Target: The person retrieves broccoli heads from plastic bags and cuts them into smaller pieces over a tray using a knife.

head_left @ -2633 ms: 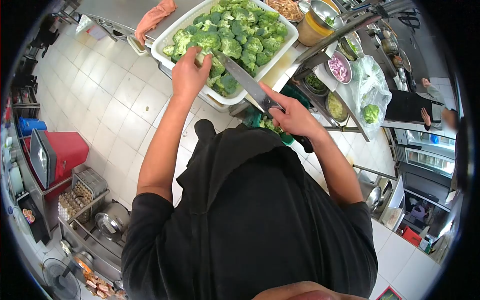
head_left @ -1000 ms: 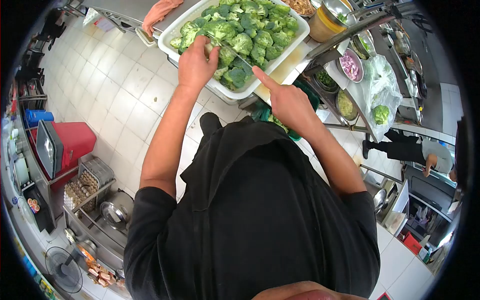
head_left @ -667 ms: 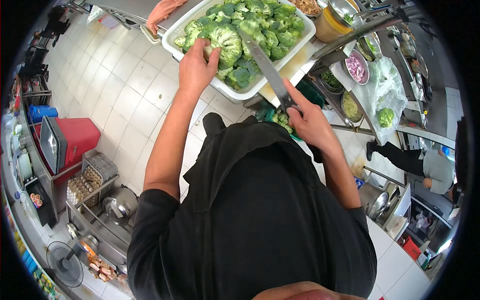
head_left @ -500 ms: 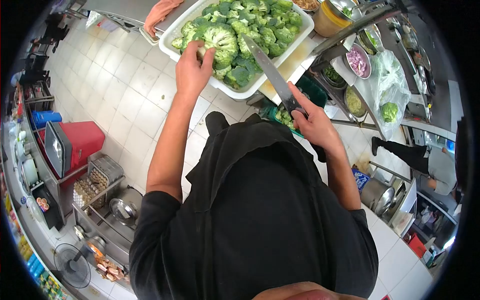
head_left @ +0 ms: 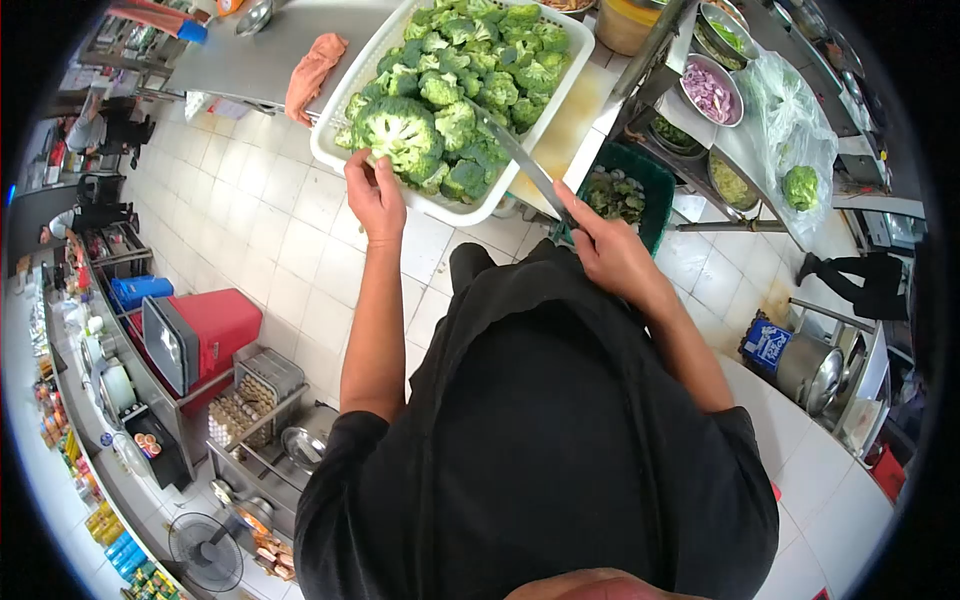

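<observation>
My left hand (head_left: 377, 200) grips a large broccoli head (head_left: 400, 138) by its lower edge, fingers and thumb closed around the stem side. The head's pale cut side faces up, over the near left part of a white plastic basket (head_left: 578, 62). Cut broccoli florets (head_left: 490, 48) fill the basket. A kitchen knife (head_left: 527, 163) is in my right hand (head_left: 612, 252), closed around the handle with a finger along the blade's base. Its blade slants up and left over the basket's right rim, the tip near the florets just right of the broccoli head.
An orange cloth (head_left: 315, 78) lies on the steel counter (head_left: 235, 65) at left. Right of the basket are a cutting board (head_left: 578, 122), a green crate (head_left: 655, 205) with scraps, a bowl of chopped purple onion (head_left: 712, 90) and a plastic bag (head_left: 785, 130). Other people stand farther off.
The view has shifted, so the basket and floor items sit differently in it. My left hand still holds the broccoli head, and the knife stays in my right hand, its tip still by the head.
</observation>
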Motion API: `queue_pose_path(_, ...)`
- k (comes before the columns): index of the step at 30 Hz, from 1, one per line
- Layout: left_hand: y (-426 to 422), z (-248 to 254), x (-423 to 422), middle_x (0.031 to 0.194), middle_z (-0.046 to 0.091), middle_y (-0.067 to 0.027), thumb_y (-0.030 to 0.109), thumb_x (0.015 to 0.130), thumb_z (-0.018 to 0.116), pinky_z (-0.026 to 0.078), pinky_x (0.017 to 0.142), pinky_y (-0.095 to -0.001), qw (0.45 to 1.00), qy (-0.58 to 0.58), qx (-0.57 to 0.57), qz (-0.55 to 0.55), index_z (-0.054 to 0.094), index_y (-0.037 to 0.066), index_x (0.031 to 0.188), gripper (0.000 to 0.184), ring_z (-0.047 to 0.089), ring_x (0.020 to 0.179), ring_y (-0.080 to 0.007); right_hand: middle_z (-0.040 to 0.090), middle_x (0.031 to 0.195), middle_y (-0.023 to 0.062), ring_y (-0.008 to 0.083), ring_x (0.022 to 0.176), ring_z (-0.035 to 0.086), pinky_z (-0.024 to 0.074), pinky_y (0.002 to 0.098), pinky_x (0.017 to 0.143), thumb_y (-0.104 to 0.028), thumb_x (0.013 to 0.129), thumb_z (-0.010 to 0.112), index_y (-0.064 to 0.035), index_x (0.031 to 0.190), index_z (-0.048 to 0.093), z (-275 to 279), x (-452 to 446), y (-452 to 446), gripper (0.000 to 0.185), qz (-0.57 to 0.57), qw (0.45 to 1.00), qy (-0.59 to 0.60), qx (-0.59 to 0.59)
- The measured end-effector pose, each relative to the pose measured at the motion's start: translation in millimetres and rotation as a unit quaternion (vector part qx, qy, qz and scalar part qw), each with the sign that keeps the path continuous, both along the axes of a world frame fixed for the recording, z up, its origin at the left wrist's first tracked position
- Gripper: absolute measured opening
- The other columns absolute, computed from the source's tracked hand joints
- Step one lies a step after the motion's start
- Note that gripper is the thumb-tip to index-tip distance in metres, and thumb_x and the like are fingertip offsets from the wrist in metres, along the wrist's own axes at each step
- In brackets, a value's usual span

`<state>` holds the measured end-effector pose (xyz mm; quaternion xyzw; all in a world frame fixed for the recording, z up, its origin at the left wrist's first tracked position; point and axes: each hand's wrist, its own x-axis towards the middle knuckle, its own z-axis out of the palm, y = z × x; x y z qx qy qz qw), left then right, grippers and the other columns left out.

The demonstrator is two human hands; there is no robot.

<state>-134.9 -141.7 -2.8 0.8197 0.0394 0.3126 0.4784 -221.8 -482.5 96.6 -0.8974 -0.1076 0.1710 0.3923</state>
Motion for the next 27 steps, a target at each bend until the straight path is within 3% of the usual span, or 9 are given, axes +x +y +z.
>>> queue_pose_path(3,0.8,-3.2,-0.1,0.091,0.060,-0.0057,0.020,0.103,0.062,0.046,0.071,-0.0293,1.000,0.002,-0.014,-0.005,0.057,-0.001,0.123,0.029,0.052,0.077,-0.0134,0.067,0.082,0.0289,0.0476,0.073,0.065,0.0513,0.0565,0.073,-0.007,0.094,0.056,-0.0342,0.162,0.033,25.4,-4.3,-15.5,0.076,0.020,0.998,0.022,-0.059)
queue_pose_path(10,8.6,-4.1,7.7,0.105,0.059,-0.0024,0.020,0.109,0.055,0.044,0.078,-0.0246,0.990,0.017,-0.129,-0.047,0.055,0.003,0.123,0.022,0.052,0.089,-0.0094,0.066,0.077,0.0255,0.0451,0.073,0.066,0.0532,0.0563,0.073,-0.010,0.094,0.058,-0.0353,0.161,0.035,12.0,-10.2,-49.1,0.075,0.040,0.998,-0.040,-0.007)
queue_pose_path(13,8.5,2.9,6.8,0.104,0.059,-0.0013,0.022,0.109,0.055,0.044,0.075,-0.0241,0.985,0.041,-0.167,-0.030,0.055,0.005,0.123,0.022,0.051,0.087,-0.0080,0.067,0.078,0.0237,0.0437,0.075,0.067,0.0540,0.0545,0.072,-0.011,0.094,0.058,-0.0356,0.160,0.037,-4.2,-6.2,-50.5,0.073,0.074,0.994,-0.047,-0.058)
queue_pose_path(17,20.2,11.0,14.9,0.097,0.061,0.0008,0.026,0.109,0.055,0.043,0.062,-0.0227,0.978,0.051,-0.203,-0.006,0.059,0.008,0.119,0.021,0.052,0.075,-0.0062,0.068,0.083,0.0211,0.0415,0.080,0.068,0.0542,0.0523,0.074,-0.013,0.094,0.061,-0.0340,0.158,0.041,7.0,-8.6,-58.1,0.071,0.110,0.992,-0.020,-0.067)
queue_pose_path(20,30.3,14.9,24.1,0.095,0.061,0.0011,0.028,0.108,0.057,0.042,0.058,-0.0226,0.975,0.064,-0.211,-0.011,0.060,0.009,0.114,0.020,0.051,0.070,-0.0065,0.069,0.093,0.0210,0.0424,0.084,0.066,0.0526,0.0509,0.078,-0.010,0.095,0.064,-0.0296,0.159,0.042,22.9,-16.2,-60.4,0.070,0.066,0.996,0.003,-0.068)
queue_pose_path(23,37.9,28.9,37.9,0.086,0.059,0.0027,0.030,0.107,0.060,0.038,0.054,-0.0228,0.973,0.068,-0.220,-0.035,0.061,0.010,0.109,0.020,0.048,0.064,-0.0059,0.068,0.084,0.0229,0.0424,0.082,0.068,0.0540,0.0521,0.076,-0.010,0.093,0.063,-0.0324,0.158,0.042,16.3,-25.4,-49.8,0.072,-0.035,0.996,-0.079,-0.001)
queue_pose_path(27,55.3,37.1,59.3,0.075,0.055,0.0057,0.031,0.106,0.062,0.033,0.052,-0.0228,0.959,0.078,-0.266,-0.057,0.062,0.011,0.102,0.021,0.042,0.059,-0.0047,0.069,0.088,0.0240,0.0437,0.084,0.067,0.0542,0.0515,0.077,-0.008,0.094,0.061,-0.0313,0.159,0.041,14.4,-11.1,-3.4,0.072,-0.139,0.990,-0.034,-0.001)
